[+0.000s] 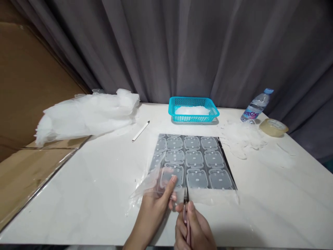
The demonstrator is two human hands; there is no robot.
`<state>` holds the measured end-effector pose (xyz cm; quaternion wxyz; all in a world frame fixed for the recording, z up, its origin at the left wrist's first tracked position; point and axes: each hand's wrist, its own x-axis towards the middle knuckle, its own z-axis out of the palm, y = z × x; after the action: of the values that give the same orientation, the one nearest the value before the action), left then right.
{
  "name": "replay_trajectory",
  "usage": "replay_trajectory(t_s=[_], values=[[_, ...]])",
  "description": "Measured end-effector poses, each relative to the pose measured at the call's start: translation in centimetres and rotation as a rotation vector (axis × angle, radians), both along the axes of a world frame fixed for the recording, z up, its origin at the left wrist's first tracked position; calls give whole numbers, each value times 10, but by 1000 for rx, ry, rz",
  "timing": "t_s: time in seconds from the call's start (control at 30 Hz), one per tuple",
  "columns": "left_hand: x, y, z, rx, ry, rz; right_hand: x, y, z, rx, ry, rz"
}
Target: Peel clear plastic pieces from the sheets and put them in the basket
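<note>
At far left, brown cardboard [31,73] is cut off by the frame edge, its front partly covered by a bundle of white film [88,114]. A white pen [141,131] is laid on the table [104,194]. The patterned sheet [194,158], at the table's near middle, is pinched at its lower left by the left hand [156,205], whose fingers are blurred through clear film. Pink-handled scissors [185,208] are gripped by the right hand [195,229], their handles largely hidden. Behind, a teal basket [194,118] is filled with white material. Farther right, clear scraps [240,137] are strewn before a bottle [256,106], its label only partly readable ("te"), and a tape roll [273,127], its core print illegible.
</note>
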<state>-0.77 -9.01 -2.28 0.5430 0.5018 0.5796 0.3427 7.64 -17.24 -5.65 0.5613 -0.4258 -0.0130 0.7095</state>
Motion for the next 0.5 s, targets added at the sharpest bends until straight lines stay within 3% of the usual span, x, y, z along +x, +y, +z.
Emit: replay_trajectory(t_s=[0.5], values=[[-2, -4, -1, -8, -23, -24, 13, 4, 13, 62, -24, 76]])
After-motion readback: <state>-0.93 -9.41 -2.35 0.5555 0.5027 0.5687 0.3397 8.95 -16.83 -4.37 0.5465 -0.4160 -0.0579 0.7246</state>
